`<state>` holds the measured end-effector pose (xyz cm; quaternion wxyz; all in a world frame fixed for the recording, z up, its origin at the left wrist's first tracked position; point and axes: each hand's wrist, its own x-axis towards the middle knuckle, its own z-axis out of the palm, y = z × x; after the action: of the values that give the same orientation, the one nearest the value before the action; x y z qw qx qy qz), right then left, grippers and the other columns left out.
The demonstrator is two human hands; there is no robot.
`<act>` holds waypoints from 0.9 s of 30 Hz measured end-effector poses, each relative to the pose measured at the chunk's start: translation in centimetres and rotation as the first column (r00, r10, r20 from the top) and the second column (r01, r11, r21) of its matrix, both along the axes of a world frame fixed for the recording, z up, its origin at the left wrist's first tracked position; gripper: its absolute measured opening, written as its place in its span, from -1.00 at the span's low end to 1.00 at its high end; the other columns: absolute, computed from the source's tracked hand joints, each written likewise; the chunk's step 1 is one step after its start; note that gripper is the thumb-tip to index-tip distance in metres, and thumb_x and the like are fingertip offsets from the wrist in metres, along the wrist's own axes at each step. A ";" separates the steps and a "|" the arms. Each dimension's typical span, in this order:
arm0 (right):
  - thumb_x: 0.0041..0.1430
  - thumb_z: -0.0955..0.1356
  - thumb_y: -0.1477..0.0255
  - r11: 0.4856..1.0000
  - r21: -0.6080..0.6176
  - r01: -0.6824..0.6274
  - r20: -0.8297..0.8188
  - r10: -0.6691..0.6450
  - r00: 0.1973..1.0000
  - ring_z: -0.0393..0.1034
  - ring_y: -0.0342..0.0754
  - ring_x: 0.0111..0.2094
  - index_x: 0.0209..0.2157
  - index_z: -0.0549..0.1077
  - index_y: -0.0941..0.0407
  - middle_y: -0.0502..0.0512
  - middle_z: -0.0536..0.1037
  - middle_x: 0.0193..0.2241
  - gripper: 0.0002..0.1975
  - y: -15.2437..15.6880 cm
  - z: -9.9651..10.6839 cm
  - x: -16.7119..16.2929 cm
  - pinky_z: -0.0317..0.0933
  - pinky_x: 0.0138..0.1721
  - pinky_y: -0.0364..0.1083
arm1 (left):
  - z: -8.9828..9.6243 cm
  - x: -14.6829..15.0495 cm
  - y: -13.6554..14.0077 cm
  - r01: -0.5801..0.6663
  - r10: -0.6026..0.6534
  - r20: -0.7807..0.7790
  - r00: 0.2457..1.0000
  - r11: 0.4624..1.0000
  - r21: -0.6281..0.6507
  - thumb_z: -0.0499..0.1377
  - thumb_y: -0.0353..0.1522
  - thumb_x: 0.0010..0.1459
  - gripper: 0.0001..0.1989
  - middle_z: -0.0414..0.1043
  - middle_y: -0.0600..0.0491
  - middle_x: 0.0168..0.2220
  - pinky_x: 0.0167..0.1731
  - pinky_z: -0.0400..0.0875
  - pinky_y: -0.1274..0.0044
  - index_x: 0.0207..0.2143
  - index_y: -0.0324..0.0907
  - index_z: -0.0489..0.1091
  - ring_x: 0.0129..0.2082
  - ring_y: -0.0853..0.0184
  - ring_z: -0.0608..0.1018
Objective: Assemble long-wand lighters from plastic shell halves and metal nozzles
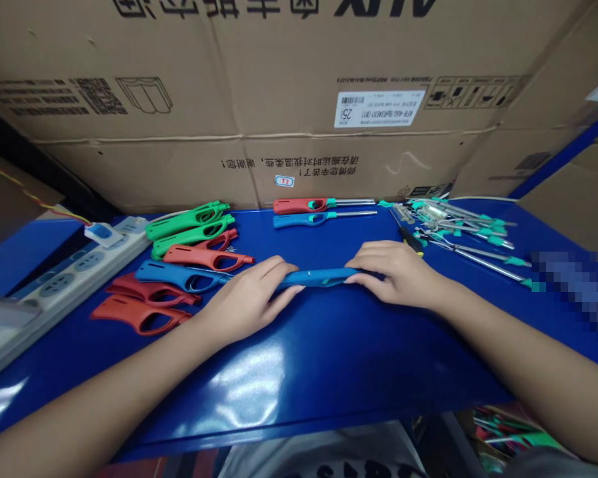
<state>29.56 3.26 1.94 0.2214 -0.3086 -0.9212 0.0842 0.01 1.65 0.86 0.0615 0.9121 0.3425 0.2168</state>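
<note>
1. Head view, centre of the frame: the left hand (246, 299) and the right hand (398, 272) both close on one blue lighter body (319, 277), which lies across the blue table (329, 358). Each hand has its fingers curled over an end and pressing down on it.
2. Judged from the grip, the two halves of the casing are being squeezed together; the next move calls for even pressure along the seam so that it closes flush.
3. Left of centre lies a loose heap of empty handle shells (179, 265), green, red and blue.
4. Upper centre: two finished lighters (323, 211), one red, one blue, lie side by side.
5. Upper right: a pile of metal inner tubes (458, 229) with teal fittings.
6. No tray or bin shows; the parts lie bare on the table. A cardboard box (279, 99) stands behind, its contents hidden.
7. Far left: a power strip (54, 279).
</note>
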 end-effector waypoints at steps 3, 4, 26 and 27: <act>0.38 0.28 0.31 0.996 -0.086 0.027 0.040 -0.024 0.999 0.47 -0.01 -0.30 -0.19 0.57 0.13 0.15 0.61 -0.34 -0.74 -0.4 0.1 -0.4 0.31 -0.23 -0.03 | -0.2 0.2 -0.4 -0.007 0.007 0.006 1.000 1.000 0.017 0.10 -0.24 0.39 -0.68 0.48 -0.06 -0.08 -0.17 0.54 0.42 0.11 -0.18 0.33 -0.16 0.24 0.60; 0.38 0.28 0.31 0.992 -0.117 0.042 0.063 -0.034 0.997 0.47 0.00 -0.29 -0.19 0.57 0.12 0.14 0.61 -0.33 -0.74 -0.5 0.2 -0.5 0.31 -0.23 -0.03 | -0.2 0.3 -0.5 0.005 -0.005 -0.006 1.000 0.999 0.039 0.09 -0.24 0.39 -0.66 0.49 -0.07 -0.08 -0.20 0.54 0.42 0.13 -0.19 0.33 -0.18 0.23 0.60; 0.35 0.30 0.46 0.961 0.223 -0.165 0.016 0.166 0.986 0.38 -0.01 -0.26 -0.24 0.45 0.16 0.16 0.55 -0.32 -0.90 -0.6 -0.5 -1.1 0.30 -0.20 -0.02 | -0.2 0.1 0.2 0.064 -0.089 0.298 0.951 0.994 0.094 0.32 -0.34 0.22 -0.66 0.58 -0.06 -0.07 -0.04 0.54 0.49 0.04 -0.19 0.49 -0.12 0.30 0.63; 0.34 0.32 0.45 0.970 0.185 -0.158 -0.034 0.166 0.985 0.38 -0.02 -0.25 -0.22 0.45 0.16 0.17 0.54 -0.31 -0.92 -0.5 -0.5 -1.0 0.31 -0.18 -0.02 | -0.3 -0.2 0.4 0.094 -0.127 0.260 0.957 0.986 0.135 0.31 -0.34 0.23 -0.66 0.58 -0.06 -0.07 -0.04 0.55 0.49 0.05 -0.20 0.49 -0.13 0.30 0.64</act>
<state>28.54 2.73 1.44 0.2634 -0.2088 -0.9415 0.0252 -0.15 2.03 0.56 0.0637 0.8942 0.2655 0.3547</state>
